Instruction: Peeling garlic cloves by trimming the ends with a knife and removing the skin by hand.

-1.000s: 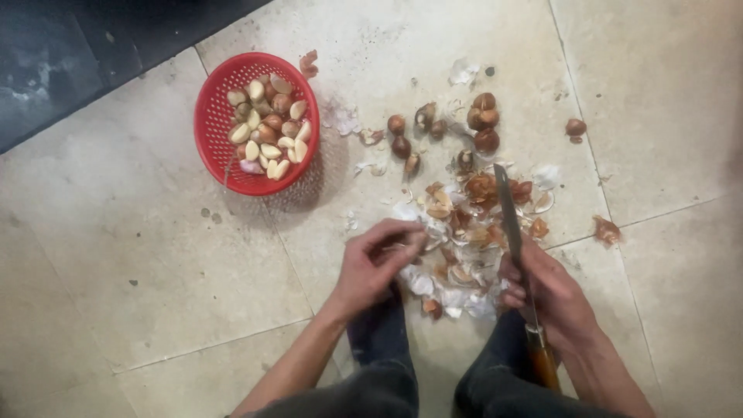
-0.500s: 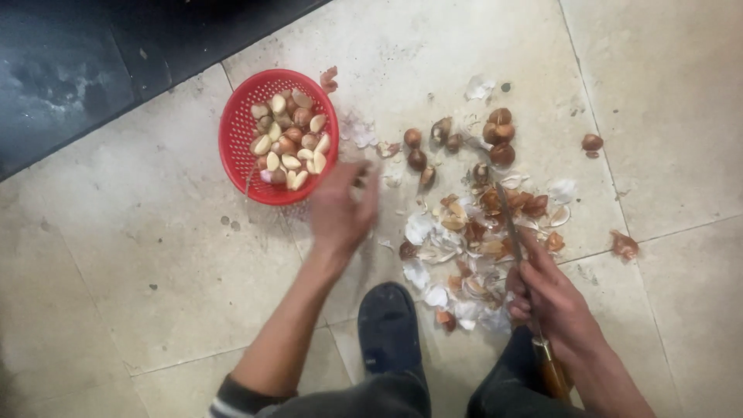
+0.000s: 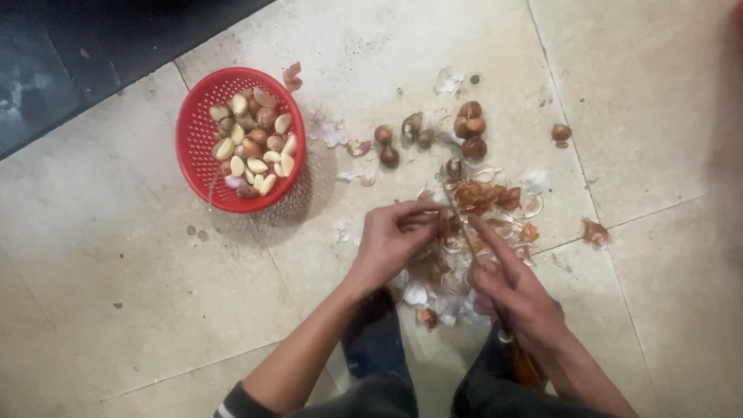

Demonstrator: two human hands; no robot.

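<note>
Small brown-skinned shallot bulb [image 3: 447,214], pinched in left hand [image 3: 391,240] fingertips.
Right hand [image 3: 515,298] clamped on thin steel knife [image 3: 463,224]; bulb judged light, firm, papery-slippery; best gripped at its sides.

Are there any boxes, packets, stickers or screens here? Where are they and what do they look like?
No packets, labels, signs or screens are in view.
The only container is a red basket, round, plastic mesh, on the pale tiled floor at upper left; it holds peeled cloves and small bulbs.
</note>
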